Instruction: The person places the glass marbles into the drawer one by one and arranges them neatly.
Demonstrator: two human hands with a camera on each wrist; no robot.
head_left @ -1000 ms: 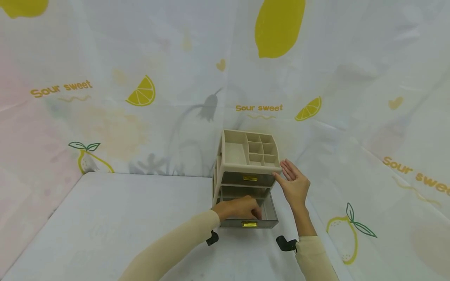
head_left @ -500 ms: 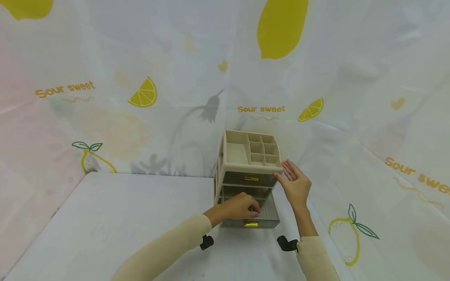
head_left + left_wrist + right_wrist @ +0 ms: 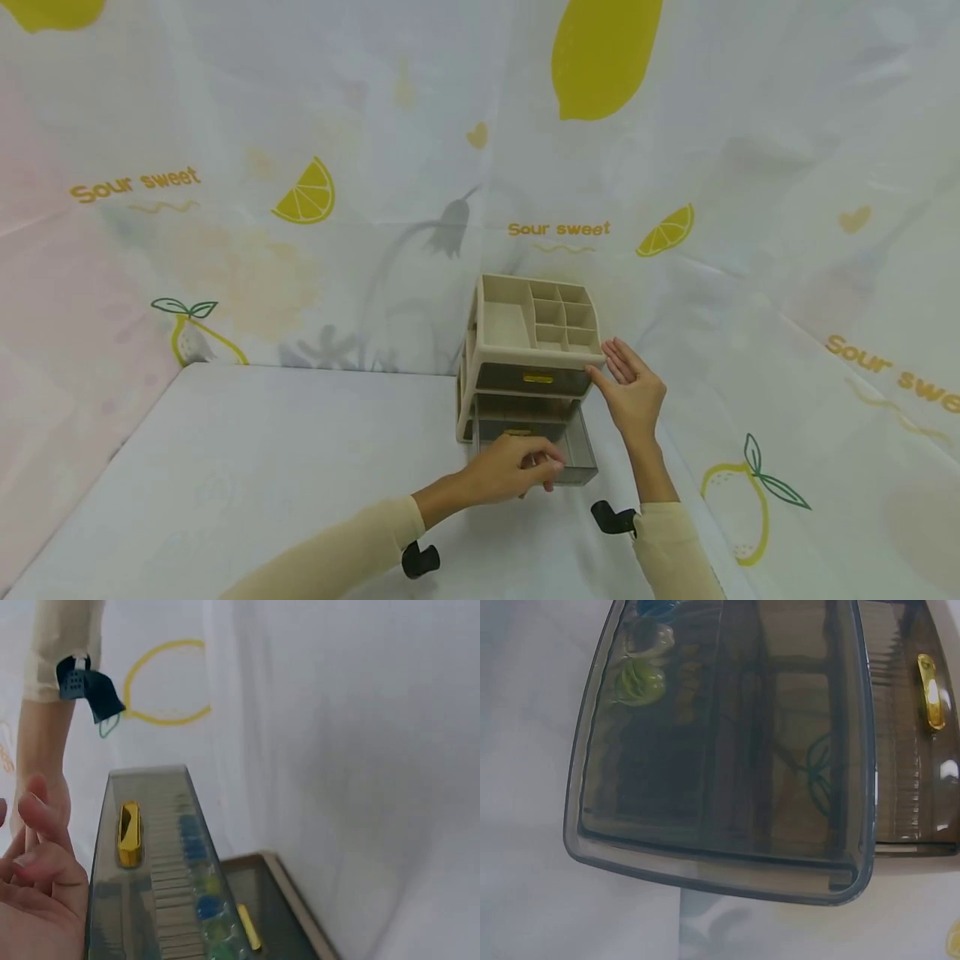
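A beige desktop organizer (image 3: 510, 325) with a compartmented top and smoky clear drawers stands on the white table. Its lower visible drawer (image 3: 581, 475) is pulled out. Just in front of this drawer, my left hand (image 3: 510, 471) hovers with loosely bent fingers and nothing visible in them; it hides the gold handle (image 3: 129, 834), which the left wrist view shows. My right hand (image 3: 633, 404) touches the organizer's right front corner, thumb at the front and straight fingers along the side. Small blue, clear and yellow-green rounded pieces (image 3: 641, 682) show through the open drawer's wall.
The top drawer (image 3: 532, 380) is closed. Another drawer with a gold handle (image 3: 249, 928) lies behind the pulled-out one in the left wrist view. Lemon-printed cloth (image 3: 375, 275) hangs behind and beside the white table (image 3: 285, 467).
My left hand has come up out of the open drawer and back toward me, now in front of its face. My right hand stays at the organizer's corner.
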